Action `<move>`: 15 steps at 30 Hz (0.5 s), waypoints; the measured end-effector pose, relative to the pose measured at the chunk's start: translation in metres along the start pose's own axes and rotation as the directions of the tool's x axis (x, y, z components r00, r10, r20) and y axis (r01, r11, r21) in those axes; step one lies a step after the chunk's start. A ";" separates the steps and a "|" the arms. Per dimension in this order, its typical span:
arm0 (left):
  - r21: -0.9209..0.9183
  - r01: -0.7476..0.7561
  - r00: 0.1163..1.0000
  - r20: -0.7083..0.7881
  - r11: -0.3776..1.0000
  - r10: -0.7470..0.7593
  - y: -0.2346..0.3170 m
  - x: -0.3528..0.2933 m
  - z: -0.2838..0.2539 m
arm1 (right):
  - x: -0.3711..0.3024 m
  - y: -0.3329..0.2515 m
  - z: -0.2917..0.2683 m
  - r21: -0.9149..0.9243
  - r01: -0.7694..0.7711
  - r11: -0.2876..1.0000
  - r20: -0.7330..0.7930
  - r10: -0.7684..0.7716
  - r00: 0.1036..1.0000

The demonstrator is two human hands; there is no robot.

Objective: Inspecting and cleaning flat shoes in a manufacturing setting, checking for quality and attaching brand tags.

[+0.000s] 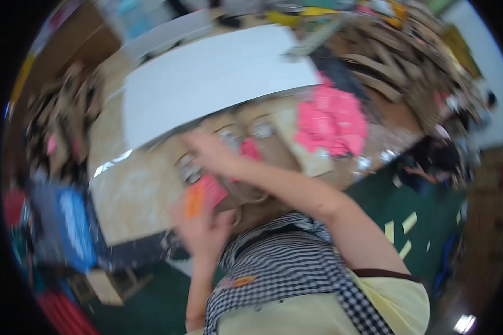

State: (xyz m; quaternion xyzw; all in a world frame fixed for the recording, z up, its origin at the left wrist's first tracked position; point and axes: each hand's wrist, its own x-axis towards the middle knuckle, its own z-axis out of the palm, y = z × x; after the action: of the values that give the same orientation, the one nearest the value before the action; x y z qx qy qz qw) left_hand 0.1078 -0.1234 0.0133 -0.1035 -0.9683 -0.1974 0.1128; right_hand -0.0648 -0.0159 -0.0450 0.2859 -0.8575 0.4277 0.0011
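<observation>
My left hand (198, 229) is at the table's near edge, smeared by motion. An orange patch (195, 201) shows at its fingers; whether it is held or worn I cannot make out. Beside it lies a pink card (213, 190). My right hand (209, 151) reaches across to the left over several brown fabric pieces, its fingers blurred close to the white board. One brown piece (279, 153) has a silvery-white round part (262, 129) at its far end. Another pink piece (250, 149) lies among them, partly behind my right forearm.
A large white board (218, 78) covers the table's far side. Right of it is a heap of pink cards (332, 120). Brown pieces pile up at the far right (374, 70) and left (67, 111). A blue plastic-wrapped bundle (75, 229) stands left. Another person (439, 159) is low at the right.
</observation>
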 end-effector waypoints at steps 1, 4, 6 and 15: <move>-0.368 0.283 0.946 -0.043 0.886 -0.320 -0.008 -0.002 -0.004 | -0.005 -0.020 -0.018 0.114 -0.118 0.986 0.059 0.112 0.992; -0.884 0.463 0.775 0.438 -0.061 -0.455 -0.058 -0.017 0.046 | -0.035 -0.052 -0.067 0.277 -0.027 0.961 -0.159 0.073 0.985; -0.927 0.375 0.845 0.333 0.018 -0.418 -0.032 -0.008 0.062 | -0.061 -0.051 -0.109 0.576 0.009 0.817 -0.085 0.050 0.995; -0.836 0.406 0.812 0.515 -0.368 -0.275 0.015 0.059 0.043 | -0.201 0.228 -0.318 -0.465 -0.704 0.537 -0.649 0.334 0.683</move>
State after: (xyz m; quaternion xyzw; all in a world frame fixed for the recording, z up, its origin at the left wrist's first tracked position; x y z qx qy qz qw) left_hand 0.0480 -0.0832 -0.0046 0.1408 -0.4271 -0.8854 -0.1177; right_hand -0.0858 0.4235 -0.0603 -0.1325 -0.9661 0.1151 0.1893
